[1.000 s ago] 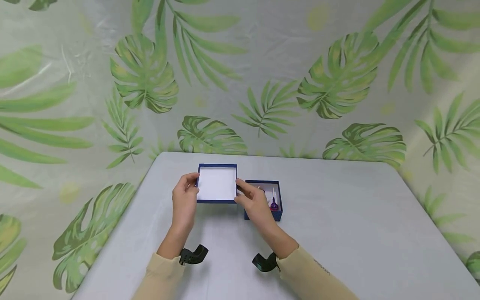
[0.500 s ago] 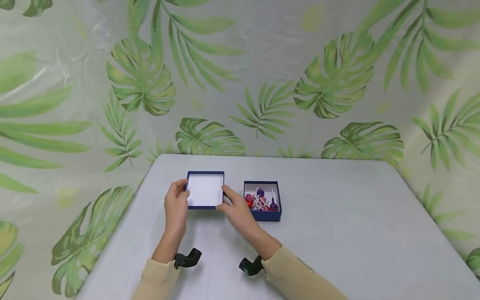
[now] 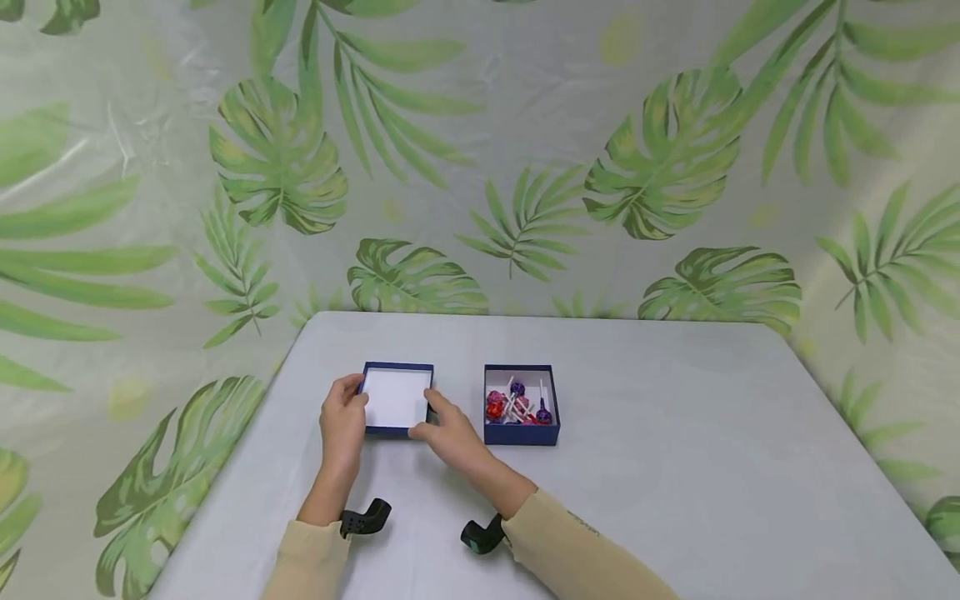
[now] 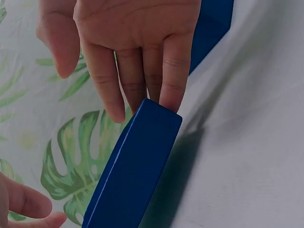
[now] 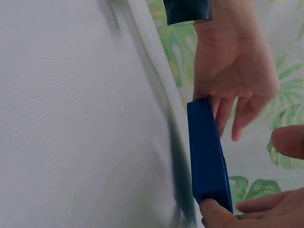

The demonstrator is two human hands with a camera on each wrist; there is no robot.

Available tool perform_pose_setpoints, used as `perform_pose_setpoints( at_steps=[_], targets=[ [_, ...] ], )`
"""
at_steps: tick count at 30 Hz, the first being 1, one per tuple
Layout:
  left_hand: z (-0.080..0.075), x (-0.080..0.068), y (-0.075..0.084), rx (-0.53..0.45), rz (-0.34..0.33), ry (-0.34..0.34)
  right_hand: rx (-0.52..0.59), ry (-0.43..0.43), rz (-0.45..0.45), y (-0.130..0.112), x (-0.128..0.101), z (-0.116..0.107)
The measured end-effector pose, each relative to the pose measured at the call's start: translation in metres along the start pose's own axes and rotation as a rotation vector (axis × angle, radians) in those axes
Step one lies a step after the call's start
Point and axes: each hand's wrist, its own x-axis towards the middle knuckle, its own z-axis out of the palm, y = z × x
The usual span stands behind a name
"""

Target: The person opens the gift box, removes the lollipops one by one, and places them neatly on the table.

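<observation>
Between left hand (image 3: 342, 425) and right hand (image 3: 456, 433): shallow blue lid (image 3: 396, 398), white inside facing up. Both hands grip it, fingers at opposite sides. Contact with white table (image 3: 675, 467) unclear. Just right of right hand, not touching: open blue box (image 3: 521, 434), wrapped lollipops (image 3: 517, 389) inside, some purple, some red. Black device on each wrist, tan sleeves.

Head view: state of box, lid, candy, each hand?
Deeper square blue cardboard-looking box: upright, uncovered, on the white table.
Round red, pink and purple lollipops with white sticks: piled loosely inside the box.
Shallow square blue white-lined lid: hollow side up, apart from the box.
Left hand: fingers at the lid's left side, helping hold it.
Right hand: fingers at the lid's right side, likewise.
</observation>
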Motion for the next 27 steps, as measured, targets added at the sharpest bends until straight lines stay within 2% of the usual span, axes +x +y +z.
perform_pose_setpoints(
  at_steps=[9, 20, 27],
  targets=[
    [0.001, 0.006, -0.019, 0.034, -0.018, -0.016, -0.037, -0.006, 0.033, 0.012, 0.005, 0.007],
    [0.002, 0.006, -0.024, 0.084, -0.046, -0.004, -0.078, -0.005, 0.031, 0.013, 0.006, 0.008],
    [0.0, 0.007, -0.023, 0.094, 0.024, 0.05, -0.084, 0.02, 0.028, 0.003, 0.004, -0.001]
  ],
)
